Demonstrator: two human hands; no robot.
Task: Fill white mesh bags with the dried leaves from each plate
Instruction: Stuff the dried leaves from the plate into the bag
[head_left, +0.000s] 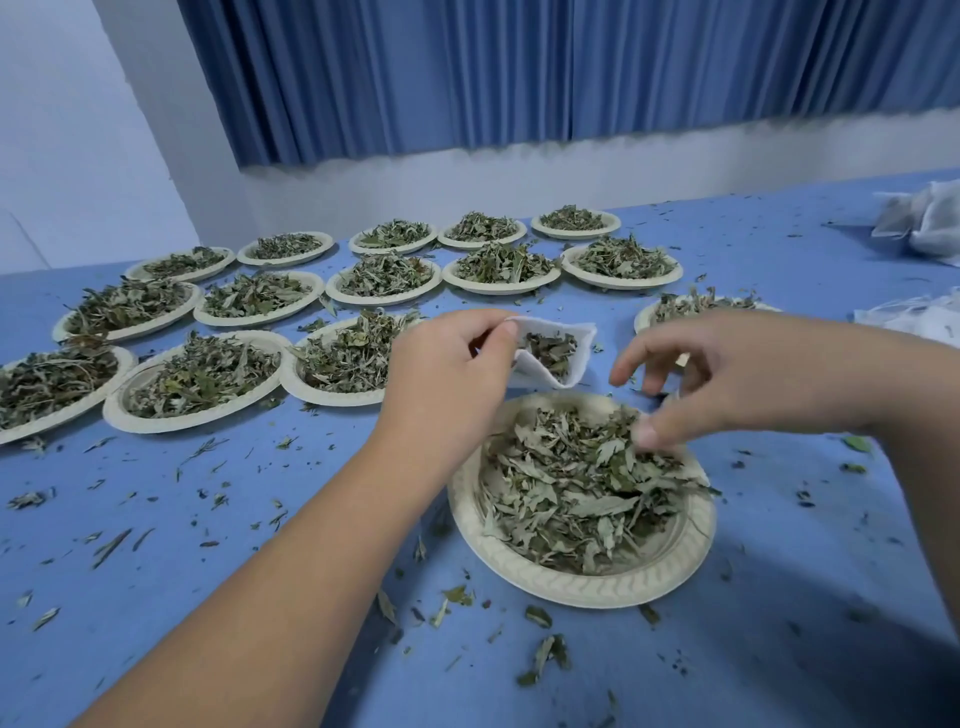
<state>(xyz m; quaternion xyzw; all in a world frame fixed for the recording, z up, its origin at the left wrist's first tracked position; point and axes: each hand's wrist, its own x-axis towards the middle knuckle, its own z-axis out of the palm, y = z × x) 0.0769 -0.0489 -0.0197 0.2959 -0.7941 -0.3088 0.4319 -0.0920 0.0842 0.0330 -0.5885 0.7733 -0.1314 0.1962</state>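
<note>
A table (156, 519) draped in blue cloth runs along a white wall (78, 130) beneath a pleated blue curtain (519, 67), with leaf crumbs (540, 654) strewn across the cloth. At left, rows of round, cream paper plates (171, 423) with ribbed rims each carry a mound of curled grey-green dried leaves. At centre, the person's left hand (447, 364) pinches the rim of a soft white mesh bag (535, 376) between thumb and fingertips, holding its mouth agape just above the table; some leaves already lie inside. Just in front sits the nearest plate (571, 587), heaped with brittle leaves (571, 483). The right hand (727, 374) hovers over its far rim, fingers loosely bent and spread with nothing visibly gripped, thumb tip on the pile. At far right lie crumpled translucent bags (924, 218).
</note>
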